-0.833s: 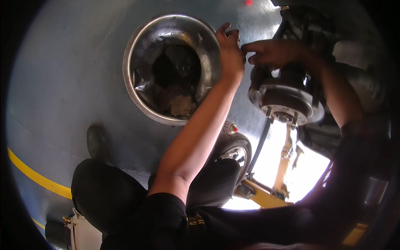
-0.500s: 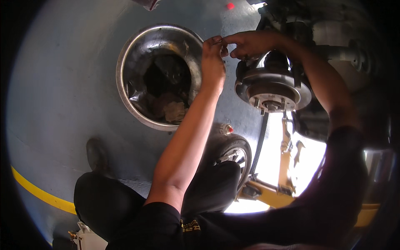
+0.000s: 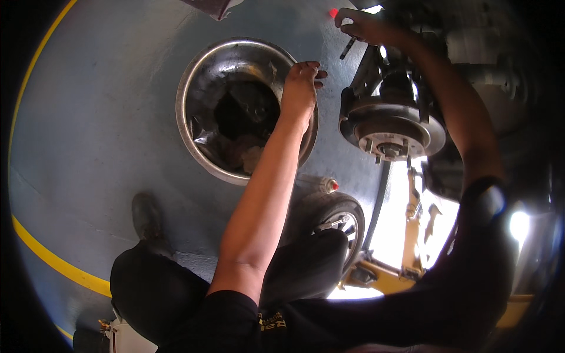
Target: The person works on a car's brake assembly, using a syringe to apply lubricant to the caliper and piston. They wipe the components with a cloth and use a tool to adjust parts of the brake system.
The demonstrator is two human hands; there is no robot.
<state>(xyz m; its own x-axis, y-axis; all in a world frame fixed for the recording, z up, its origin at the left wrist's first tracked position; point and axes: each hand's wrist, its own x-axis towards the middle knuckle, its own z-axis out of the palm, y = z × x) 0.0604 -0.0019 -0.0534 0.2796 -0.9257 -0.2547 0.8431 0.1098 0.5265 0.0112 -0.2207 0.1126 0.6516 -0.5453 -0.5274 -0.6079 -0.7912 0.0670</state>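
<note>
Hands (image 3: 300, 91) (image 3: 366, 27) parted, dark rod (image 3: 348, 48) (partly hidden)

Dark pin (image 3: 348, 48), perhaps, in right hand (image 3: 366, 27)

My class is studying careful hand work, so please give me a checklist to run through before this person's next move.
1. Right hand has a grip on the dark rod: ok.
2. Left hand is empty: cannot tell; its fingers are partly curled.
3. Brake disc is in view with no wheel on it: ok.
4. Bowl is unobstructed from this view: not ok; the left forearm crosses in front.
5. Bowl's contents are identifiable: cannot tell; too dark.
6. Can with the red top is in view: ok, near the wheel.
</note>
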